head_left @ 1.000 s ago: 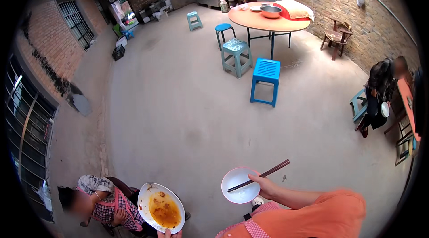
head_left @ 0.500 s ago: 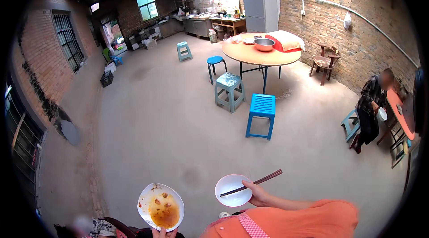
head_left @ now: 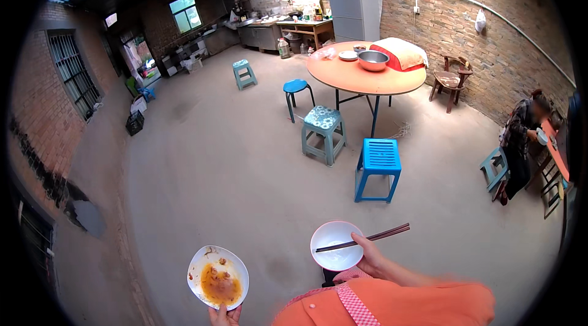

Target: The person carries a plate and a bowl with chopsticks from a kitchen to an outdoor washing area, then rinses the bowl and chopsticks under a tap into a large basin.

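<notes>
plate [head_left: 240, 265] — white, with rounded corners — sits just above the left hand [head_left: 225, 316], which grips it by the lower rim, thumb on the near edge and the other fingers partly hidden behind. brown-orange sauce [head_left: 220, 288] and scraps of food cover much of its face, which is turned up toward the camera.

well to the right of the plate, the right hand [head_left: 370, 258] is closed on the right side of a bowl [head_left: 331, 236], white with a pinkish rim. the thumb comes over that rim; how the fingers stand underneath cannot be told. chopsticks [head_left: 389, 232] cross the bowl at a slant, pinned near the thumb — their tips inside it, the other ends jutting out past the hand. the bowl looks nearly bare inside.

both hands are over the concrete floor [head_left: 245, 167], plate and bowl apart from each other. beyond them stand a blue stool [head_left: 380, 156] and a patterned stool [head_left: 323, 118], near a round orange worktop [head_left: 334, 74] that carries a metal basin [head_left: 373, 61] and a red-and-white cloth [head_left: 401, 53]. at the far right a seated person [head_left: 519, 133] holds a white bowl.
</notes>
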A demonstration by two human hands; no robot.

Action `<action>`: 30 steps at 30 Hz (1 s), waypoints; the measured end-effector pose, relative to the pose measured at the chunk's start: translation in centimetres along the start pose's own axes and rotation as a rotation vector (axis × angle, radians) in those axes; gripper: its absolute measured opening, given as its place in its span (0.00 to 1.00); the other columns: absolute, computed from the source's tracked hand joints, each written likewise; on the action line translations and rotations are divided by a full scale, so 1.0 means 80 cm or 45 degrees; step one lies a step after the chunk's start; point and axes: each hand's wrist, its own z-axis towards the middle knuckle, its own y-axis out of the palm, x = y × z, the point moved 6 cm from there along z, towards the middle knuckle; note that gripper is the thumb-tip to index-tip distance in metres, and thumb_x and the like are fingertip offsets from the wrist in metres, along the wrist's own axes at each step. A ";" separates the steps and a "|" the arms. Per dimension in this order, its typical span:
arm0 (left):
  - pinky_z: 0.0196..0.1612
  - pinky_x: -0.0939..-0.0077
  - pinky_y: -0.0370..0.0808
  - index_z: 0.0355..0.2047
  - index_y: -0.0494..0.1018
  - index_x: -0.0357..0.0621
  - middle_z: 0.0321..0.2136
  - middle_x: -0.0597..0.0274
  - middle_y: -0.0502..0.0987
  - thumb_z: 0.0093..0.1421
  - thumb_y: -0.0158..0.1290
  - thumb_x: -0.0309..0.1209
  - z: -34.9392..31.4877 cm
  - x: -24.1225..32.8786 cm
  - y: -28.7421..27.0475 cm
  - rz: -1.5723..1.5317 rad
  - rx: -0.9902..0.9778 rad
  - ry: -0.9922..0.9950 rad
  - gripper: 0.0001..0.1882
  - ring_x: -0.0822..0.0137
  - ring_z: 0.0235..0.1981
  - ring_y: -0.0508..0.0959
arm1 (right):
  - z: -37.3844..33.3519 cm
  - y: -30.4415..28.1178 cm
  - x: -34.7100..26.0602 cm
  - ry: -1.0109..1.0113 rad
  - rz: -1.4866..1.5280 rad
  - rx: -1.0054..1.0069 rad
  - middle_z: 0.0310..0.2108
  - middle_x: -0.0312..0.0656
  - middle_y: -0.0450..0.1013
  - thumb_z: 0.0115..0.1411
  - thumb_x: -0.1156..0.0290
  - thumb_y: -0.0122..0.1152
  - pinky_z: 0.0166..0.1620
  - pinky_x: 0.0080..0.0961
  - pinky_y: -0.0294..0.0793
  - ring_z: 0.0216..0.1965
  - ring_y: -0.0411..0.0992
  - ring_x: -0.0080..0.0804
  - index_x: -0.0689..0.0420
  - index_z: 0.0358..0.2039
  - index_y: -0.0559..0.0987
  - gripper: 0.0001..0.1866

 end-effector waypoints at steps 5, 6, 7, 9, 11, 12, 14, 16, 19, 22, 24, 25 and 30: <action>0.50 0.68 0.71 0.56 0.59 0.40 0.50 0.55 0.67 0.60 0.47 0.23 0.123 0.049 0.078 -0.014 -0.009 -0.021 0.23 0.62 0.49 0.71 | 0.137 0.065 -0.061 -0.121 -0.076 -0.021 0.52 0.49 0.64 0.61 0.62 0.49 0.54 0.41 0.67 0.53 0.65 0.42 0.56 0.57 0.57 0.26; 0.51 0.68 0.71 0.57 0.59 0.39 0.51 0.55 0.67 0.60 0.47 0.23 0.145 0.062 0.105 -0.056 -0.022 -0.009 0.23 0.62 0.49 0.70 | 0.165 0.082 -0.076 -0.127 -0.093 -0.031 0.52 0.48 0.64 0.61 0.63 0.49 0.54 0.41 0.67 0.53 0.65 0.42 0.56 0.57 0.57 0.26; 0.51 0.66 0.70 0.57 0.58 0.39 0.51 0.55 0.67 0.61 0.47 0.23 0.170 0.069 0.119 -0.058 -0.019 -0.006 0.23 0.62 0.50 0.70 | 0.192 0.095 -0.082 -0.093 -0.087 0.051 0.51 0.48 0.65 0.61 0.63 0.50 0.53 0.38 0.69 0.52 0.66 0.40 0.57 0.56 0.59 0.25; 0.51 0.66 0.70 0.57 0.58 0.39 0.51 0.55 0.67 0.61 0.46 0.23 0.223 0.088 0.148 -0.078 0.016 -0.002 0.23 0.61 0.50 0.70 | 0.253 0.139 -0.099 -0.059 -0.080 0.014 0.50 0.47 0.65 0.61 0.64 0.50 0.53 0.37 0.69 0.51 0.66 0.39 0.57 0.56 0.59 0.24; 0.52 0.64 0.70 0.58 0.57 0.41 0.52 0.55 0.67 0.62 0.45 0.24 0.271 0.104 0.165 -0.069 0.048 -0.022 0.24 0.60 0.50 0.70 | 0.312 0.176 -0.106 -0.041 -0.061 -0.037 0.49 0.46 0.66 0.61 0.64 0.51 0.52 0.36 0.70 0.50 0.67 0.37 0.58 0.55 0.60 0.24; 0.52 0.64 0.70 0.58 0.56 0.41 0.52 0.54 0.66 0.62 0.45 0.24 0.295 0.110 0.175 -0.076 0.070 -0.034 0.24 0.60 0.50 0.70 | 0.343 0.192 -0.109 -0.028 -0.064 -0.045 0.49 0.46 0.66 0.61 0.64 0.51 0.52 0.36 0.70 0.50 0.68 0.37 0.58 0.55 0.60 0.24; 0.51 0.63 0.70 0.59 0.55 0.42 0.52 0.54 0.66 0.62 0.45 0.25 0.342 0.125 0.188 -0.089 0.121 -0.046 0.25 0.59 0.50 0.70 | 0.401 0.227 -0.109 0.003 -0.066 -0.071 0.49 0.45 0.67 0.61 0.64 0.51 0.52 0.35 0.70 0.50 0.68 0.37 0.58 0.55 0.60 0.24; 0.43 0.66 0.76 0.58 0.53 0.44 0.51 0.52 0.67 0.62 0.44 0.25 0.391 0.139 0.193 -0.145 0.137 -0.007 0.24 0.58 0.45 0.74 | 0.455 0.268 -0.105 -0.011 -0.074 -0.070 0.49 0.45 0.67 0.61 0.63 0.51 0.52 0.36 0.69 0.50 0.68 0.38 0.58 0.54 0.61 0.24; 0.37 0.69 0.79 0.56 0.54 0.42 0.46 0.51 0.70 0.63 0.40 0.25 0.472 0.178 0.213 -0.165 0.110 0.064 0.20 0.59 0.39 0.78 | 0.517 0.323 -0.099 0.039 -0.096 -0.074 0.49 0.45 0.67 0.61 0.61 0.50 0.52 0.38 0.68 0.50 0.67 0.39 0.59 0.54 0.63 0.24; 0.40 0.68 0.79 0.54 0.55 0.42 0.47 0.53 0.70 0.64 0.39 0.25 0.556 0.220 0.240 -0.120 0.098 0.031 0.18 0.60 0.40 0.78 | 0.572 0.374 -0.117 -0.004 -0.128 -0.015 0.50 0.46 0.67 0.61 0.59 0.50 0.52 0.38 0.68 0.51 0.67 0.40 0.59 0.54 0.62 0.25; 0.41 0.69 0.78 0.54 0.55 0.41 0.47 0.53 0.69 0.65 0.39 0.26 0.612 0.257 0.249 -0.139 0.088 0.058 0.18 0.62 0.41 0.77 | 0.615 0.420 -0.127 0.002 -0.107 -0.028 0.50 0.46 0.66 0.61 0.59 0.50 0.52 0.38 0.69 0.51 0.67 0.40 0.59 0.55 0.62 0.25; 0.41 0.69 0.78 0.54 0.55 0.41 0.47 0.53 0.69 0.65 0.40 0.26 0.639 0.271 0.251 -0.114 0.106 0.046 0.18 0.62 0.41 0.77 | 0.629 0.442 -0.129 -0.024 -0.145 -0.026 0.51 0.44 0.66 0.61 0.59 0.50 0.51 0.37 0.70 0.51 0.67 0.39 0.58 0.55 0.62 0.25; 0.41 0.70 0.78 0.54 0.55 0.40 0.46 0.53 0.70 0.64 0.40 0.27 0.765 0.297 0.253 -0.075 0.141 -0.001 0.18 0.63 0.41 0.77 | 0.743 0.464 -0.124 -0.025 -0.169 0.155 0.49 0.44 0.68 0.59 0.58 0.53 0.51 0.34 0.70 0.50 0.68 0.37 0.59 0.53 0.64 0.25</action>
